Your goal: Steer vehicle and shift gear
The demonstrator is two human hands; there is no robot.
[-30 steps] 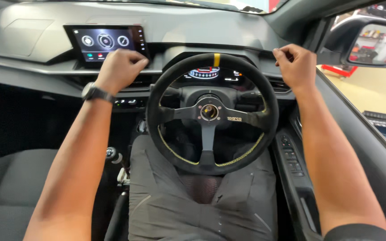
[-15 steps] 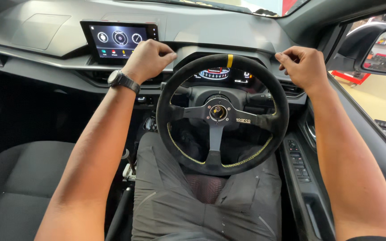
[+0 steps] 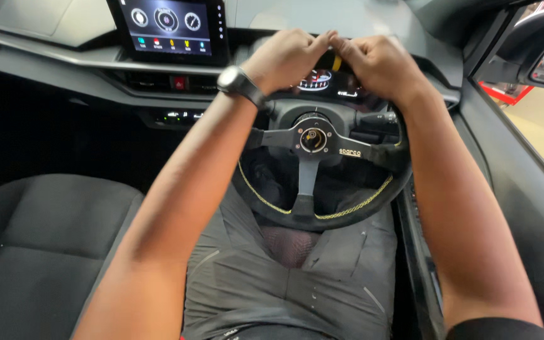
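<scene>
The black steering wheel (image 3: 322, 182), stitched in yellow, sits over the person's lap, below both hands. The left hand (image 3: 284, 58) and right hand (image 3: 379, 63) meet at the top of its rim, fingers curled tight, fingertips touching over the yellow centre stripe (image 3: 337, 62). Up and left of the wheel glows a rectangular touchscreen (image 3: 168, 26) with round dials and small coloured icons. A dark wristwatch (image 3: 239, 83) rides the left wrist.

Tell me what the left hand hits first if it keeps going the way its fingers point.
The left hand points right, along the top of the steering wheel. It would meet the right hand first; their fingertips already seem to touch above the yellow mark, though depth is unclear.
</scene>
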